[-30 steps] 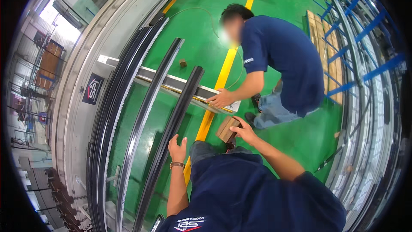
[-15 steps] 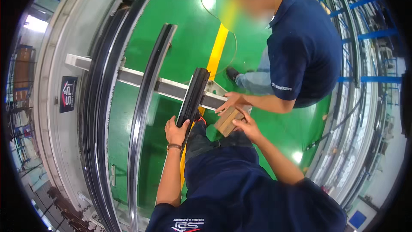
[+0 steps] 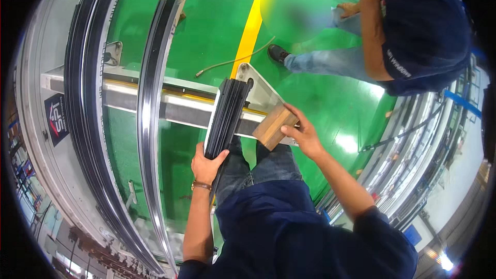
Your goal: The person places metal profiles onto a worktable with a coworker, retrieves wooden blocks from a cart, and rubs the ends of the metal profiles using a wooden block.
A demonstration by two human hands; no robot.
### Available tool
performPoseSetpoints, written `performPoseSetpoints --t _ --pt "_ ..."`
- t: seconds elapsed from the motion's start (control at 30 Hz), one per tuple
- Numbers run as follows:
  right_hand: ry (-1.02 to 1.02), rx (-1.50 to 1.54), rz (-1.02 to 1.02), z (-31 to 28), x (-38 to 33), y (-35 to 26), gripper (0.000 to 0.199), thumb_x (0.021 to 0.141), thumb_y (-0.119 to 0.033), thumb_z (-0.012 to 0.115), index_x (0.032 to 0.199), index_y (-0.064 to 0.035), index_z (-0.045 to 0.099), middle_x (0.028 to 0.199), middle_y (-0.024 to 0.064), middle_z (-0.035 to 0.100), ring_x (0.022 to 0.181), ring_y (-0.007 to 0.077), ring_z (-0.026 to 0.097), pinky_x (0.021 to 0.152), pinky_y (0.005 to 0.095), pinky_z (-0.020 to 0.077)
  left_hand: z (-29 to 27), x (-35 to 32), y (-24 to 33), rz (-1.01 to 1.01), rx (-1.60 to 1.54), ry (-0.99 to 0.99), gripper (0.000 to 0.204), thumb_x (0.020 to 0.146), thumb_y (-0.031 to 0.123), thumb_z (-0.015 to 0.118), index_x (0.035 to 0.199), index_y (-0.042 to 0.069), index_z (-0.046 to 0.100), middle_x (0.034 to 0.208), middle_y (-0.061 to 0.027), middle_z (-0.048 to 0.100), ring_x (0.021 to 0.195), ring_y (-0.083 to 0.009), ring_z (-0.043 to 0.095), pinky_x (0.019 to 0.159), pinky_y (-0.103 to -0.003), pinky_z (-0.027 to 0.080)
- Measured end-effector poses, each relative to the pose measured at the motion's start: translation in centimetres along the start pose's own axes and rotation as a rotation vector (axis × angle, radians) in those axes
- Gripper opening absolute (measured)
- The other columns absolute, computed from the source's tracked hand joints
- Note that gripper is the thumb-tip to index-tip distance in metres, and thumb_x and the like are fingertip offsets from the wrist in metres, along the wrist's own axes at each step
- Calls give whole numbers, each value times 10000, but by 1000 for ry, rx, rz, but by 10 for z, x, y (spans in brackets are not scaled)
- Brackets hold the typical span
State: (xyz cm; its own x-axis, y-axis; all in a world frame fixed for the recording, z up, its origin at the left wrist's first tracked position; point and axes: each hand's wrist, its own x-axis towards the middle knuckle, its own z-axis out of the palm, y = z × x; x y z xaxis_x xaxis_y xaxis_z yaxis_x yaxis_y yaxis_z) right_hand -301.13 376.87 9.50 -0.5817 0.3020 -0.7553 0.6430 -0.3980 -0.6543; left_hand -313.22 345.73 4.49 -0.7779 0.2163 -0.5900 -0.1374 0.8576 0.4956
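Note:
My left hand (image 3: 207, 164) is closed around the near part of a black ribbed profile bar (image 3: 227, 116), thumb on the right side and fingers on the left. The bar lies across a grey support beam (image 3: 186, 113), its far end just past the beam. In my right hand (image 3: 305, 135) is a brown wooden block (image 3: 275, 125), gripped at its right side with the thumb on top. The block is tilted above the right end of the beam, to the right of the bar and apart from it.
A long dark, shiny profile (image 3: 149, 93) and several more profiles (image 3: 82, 72) lie across the beam to the left. A co-worker (image 3: 429, 31) in a dark shirt stands at far right. A thin hose (image 3: 232, 59) and a yellow line (image 3: 251, 20) cross the green floor.
The co-worker has moved away to the upper right, their hand leaving the wooden block. My right hand still holds the block, my left hand the bar. The view has shifted.

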Motion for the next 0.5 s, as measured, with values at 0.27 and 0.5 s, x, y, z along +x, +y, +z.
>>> performPoseSetpoints --t 0.27,0.5 --pt "-3 -16 -229 -26 75 -46 717 977 -161 739 1598 -34 405 1527 141 508 1317 217 557 1077 361 492 11 5 -15 -18 -57 -34 710 668 331 992 1176 -1 623 978 -198 769 880 -352 764 807 -457 590" --pt "-29 30 -339 -30 130 -80 713 979 -151 752 1598 -47 413 1525 122 527 1264 181 583 991 327 520 13 7 -17 -15 -77 -61 687 650 260 997 1152 0 608 961 -186 756 860 -344 752 794 -442 588"
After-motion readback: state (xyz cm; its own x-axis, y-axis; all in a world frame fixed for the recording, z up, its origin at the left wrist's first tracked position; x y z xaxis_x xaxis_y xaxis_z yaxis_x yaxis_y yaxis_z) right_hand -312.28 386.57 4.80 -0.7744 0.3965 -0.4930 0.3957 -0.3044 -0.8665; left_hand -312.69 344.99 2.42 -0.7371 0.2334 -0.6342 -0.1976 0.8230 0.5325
